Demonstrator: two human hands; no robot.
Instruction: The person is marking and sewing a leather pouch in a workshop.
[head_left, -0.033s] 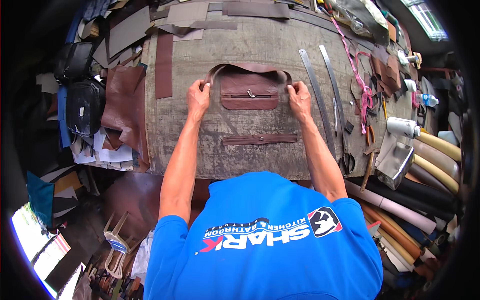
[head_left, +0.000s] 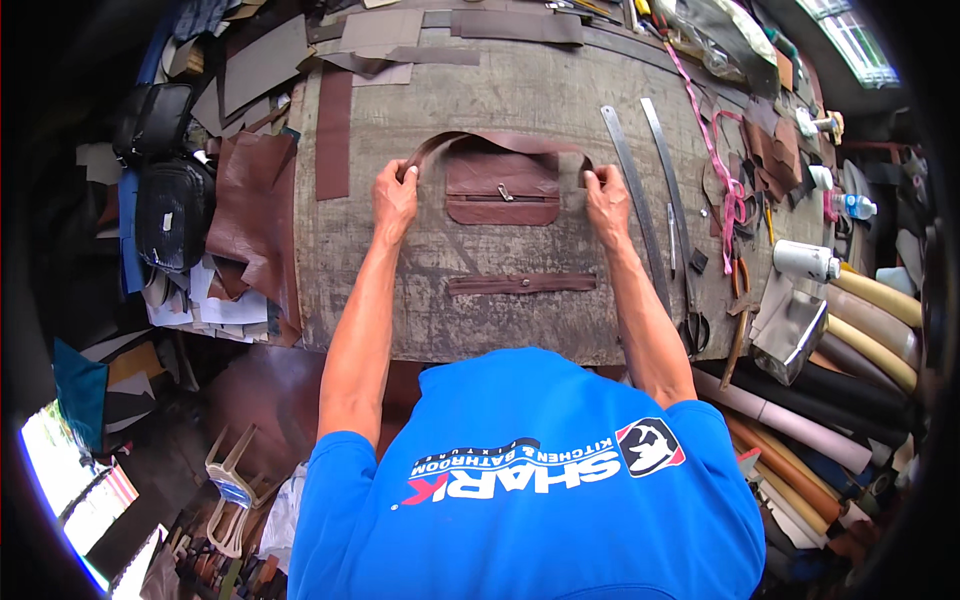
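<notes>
A long dark brown leather strip [head_left: 500, 141] arches between my hands, its middle bowed away from me over the far edge of a leather pouch panel. My left hand [head_left: 395, 200] pinches one end and my right hand [head_left: 607, 205] pinches the other, thumbs on top. Between them on the worn wooden table [head_left: 400, 300] lies the brown panel [head_left: 500, 212], with rounded near corners and a zipper [head_left: 506, 193] whose metal pull stands out. Nearer to me, a separate brown zipper strip [head_left: 522, 283] lies flat, crosswise.
Two metal rulers [head_left: 637, 185] and scissors [head_left: 698, 330] lie to the right, near pink tape [head_left: 733, 205] and pliers [head_left: 740, 277]. Leather pieces [head_left: 248, 200] and a black bag [head_left: 173, 215] crowd the left. Material rolls [head_left: 870, 340] stack at the right.
My hands have drawn very slightly farther apart, still holding the strip's ends. The whole view has shifted a little; the panel and zipper strip lie as before.
</notes>
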